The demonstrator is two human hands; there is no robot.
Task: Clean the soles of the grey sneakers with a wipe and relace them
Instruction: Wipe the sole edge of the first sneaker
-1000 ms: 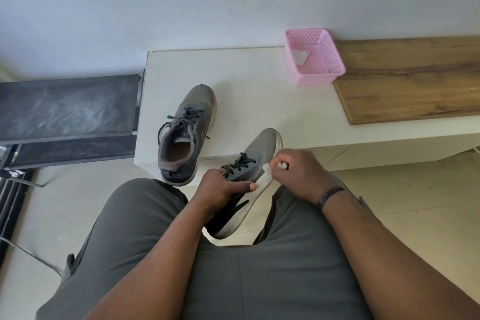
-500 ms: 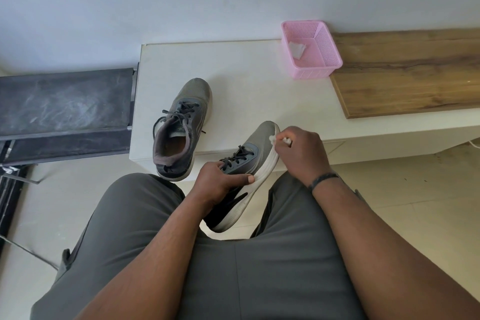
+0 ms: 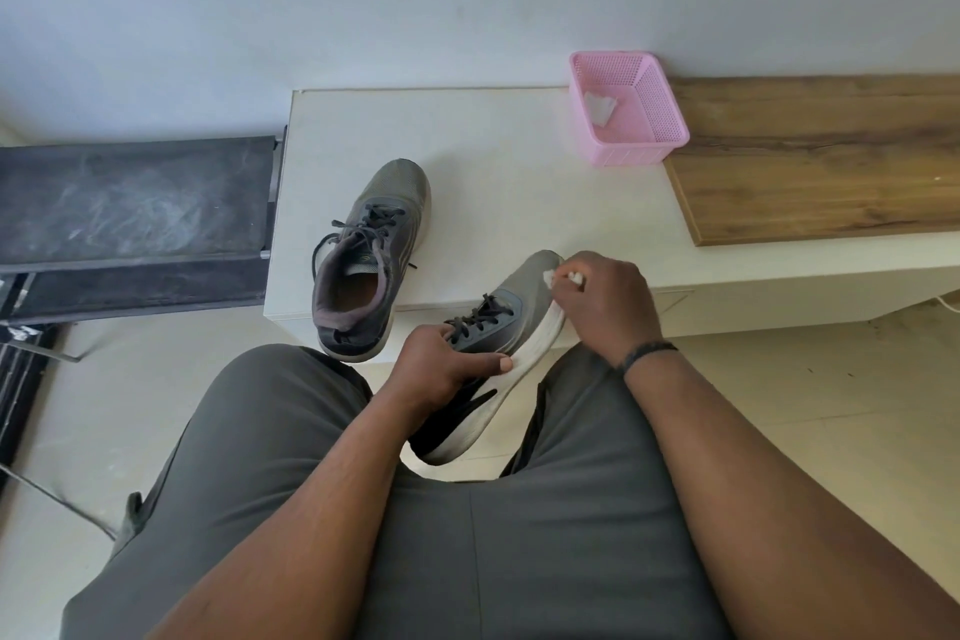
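A grey sneaker (image 3: 511,322) with black laces and a white sole lies tilted on its side over my lap. My left hand (image 3: 441,369) grips it at mid-length, thumb on the sole's edge. My right hand (image 3: 605,301) pinches a small white wipe (image 3: 558,277) against the toe end of that sole. The second grey sneaker (image 3: 366,260) stands upright on the white table (image 3: 493,182), its heel hanging over the front edge, laces in.
A pink mesh basket (image 3: 649,120) with a crumpled white wipe inside stands at the table's back. A wooden board (image 3: 815,161) covers the table's right part. A dark bench (image 3: 130,213) stands to the left. Tiled floor lies on both sides of my legs.
My right hand has slid the wipe forward along the sole, from near the middle up to the toe. The left hand keeps its grip on the sneaker.
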